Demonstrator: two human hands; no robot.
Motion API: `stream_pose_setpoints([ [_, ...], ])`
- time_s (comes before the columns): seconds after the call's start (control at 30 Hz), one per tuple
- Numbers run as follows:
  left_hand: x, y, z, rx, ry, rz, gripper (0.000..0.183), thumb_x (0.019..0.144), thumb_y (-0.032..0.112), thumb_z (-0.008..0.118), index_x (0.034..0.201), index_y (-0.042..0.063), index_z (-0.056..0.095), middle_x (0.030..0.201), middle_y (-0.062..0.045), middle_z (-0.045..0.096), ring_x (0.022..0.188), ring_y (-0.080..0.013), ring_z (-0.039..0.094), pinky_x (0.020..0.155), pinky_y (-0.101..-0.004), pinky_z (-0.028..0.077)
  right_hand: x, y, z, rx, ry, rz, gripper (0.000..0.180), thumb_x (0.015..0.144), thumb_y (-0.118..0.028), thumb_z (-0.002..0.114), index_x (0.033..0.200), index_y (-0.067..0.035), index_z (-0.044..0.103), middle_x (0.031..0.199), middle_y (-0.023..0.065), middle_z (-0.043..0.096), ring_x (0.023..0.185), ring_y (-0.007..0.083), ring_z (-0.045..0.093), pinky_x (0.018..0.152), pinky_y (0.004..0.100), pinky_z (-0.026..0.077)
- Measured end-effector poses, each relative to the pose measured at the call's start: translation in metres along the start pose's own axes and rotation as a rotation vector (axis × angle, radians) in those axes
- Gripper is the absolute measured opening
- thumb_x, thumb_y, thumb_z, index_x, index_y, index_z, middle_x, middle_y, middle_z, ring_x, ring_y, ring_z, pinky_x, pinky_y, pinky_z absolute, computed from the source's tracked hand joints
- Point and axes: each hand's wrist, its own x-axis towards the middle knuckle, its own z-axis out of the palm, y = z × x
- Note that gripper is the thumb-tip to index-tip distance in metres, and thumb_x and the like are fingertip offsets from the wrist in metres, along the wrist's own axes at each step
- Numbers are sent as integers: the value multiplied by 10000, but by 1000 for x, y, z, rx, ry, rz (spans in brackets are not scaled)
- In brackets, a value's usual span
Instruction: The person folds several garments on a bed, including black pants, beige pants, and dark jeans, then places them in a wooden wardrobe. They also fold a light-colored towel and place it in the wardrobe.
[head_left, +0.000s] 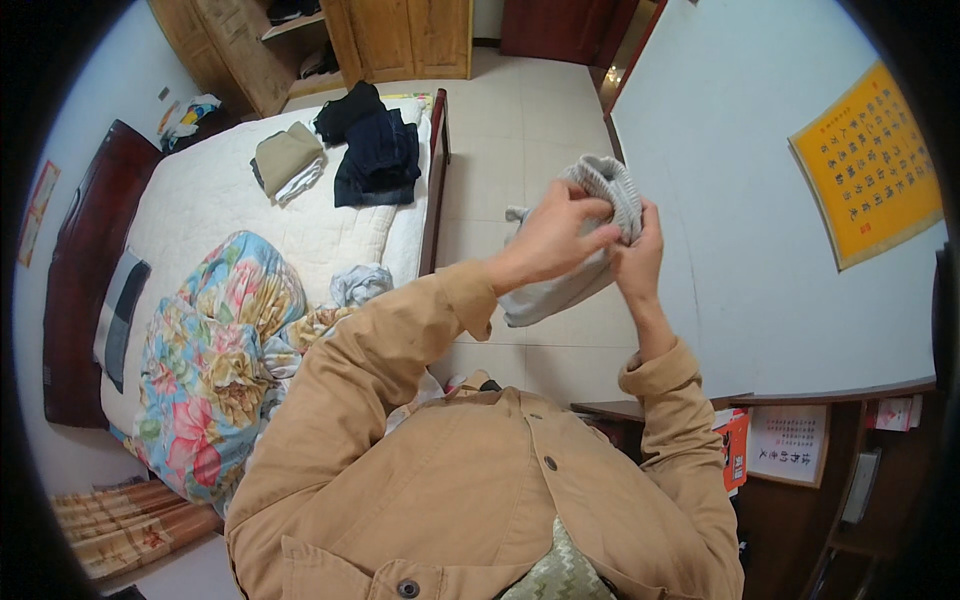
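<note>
A light grey garment (559, 296) with a ribbed, gathered opening hangs in front of me, above the tiled floor. My left hand (562, 232) has its fingers bent at the near side of the ribbed band. On the other side, my right hand (639, 247) grips the band, with the thumb close to my left fingertips. The cloth drops below both hands, and my left hand and wrist cover part of it. What kind of garment it is cannot be told.
Left of me is a bed (202, 195) with folded khaki clothing (289, 161), dark trousers (379, 157), a crumpled light garment (360, 283) and a floral quilt (195, 420). A white wall (735, 225) with a yellow scroll (870, 169) stands close on the right. A wooden wardrobe (409, 37) is beyond.
</note>
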Motion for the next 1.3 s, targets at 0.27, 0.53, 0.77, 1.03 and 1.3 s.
stream_pose_setpoints([
  [0.27,-17,-104,-31,-249,-252,-228,1029,592,385,808,1360,19,230,1319,-197,360,1252,-314,317,1046,-373,261,48,-41,-28,419,-92,44,247,816,-30,595,1055,4,542,958,24,581,860,91,534,794,238,440],
  [0.53,-64,-134,27,-678,-694,-335,986,552,261,845,1334,19,295,1311,-138,401,1237,-250,344,1034,-367,283,125,-150,-79,407,-89,39,413,812,-196,604,1138,39,504,1056,120,572,959,214,565,863,315,467],
  [0.77,-80,-109,58,-660,-1030,-337,895,601,279,832,1303,5,349,1261,-142,458,1184,-240,408,1000,-349,319,223,-211,-139,476,-76,-98,243,870,-136,465,1070,-1,494,928,127,617,778,221,625,750,345,523],
  [1.03,-83,-68,-75,-961,-838,-535,701,692,278,772,1245,0,442,1161,-97,546,1075,-194,502,910,-315,408,248,-39,-235,71,590,148,377,813,-32,513,1184,-71,464,1030,126,529,937,240,531,788,366,490],
  [1.3,-10,-19,-109,-1292,-189,-353,469,759,174,705,1160,16,521,1067,-63,600,949,-160,578,837,-311,468,67,231,-147,405,-16,736,297,821,-200,583,1074,-46,585,909,61,602,777,194,581,689,373,508],
])
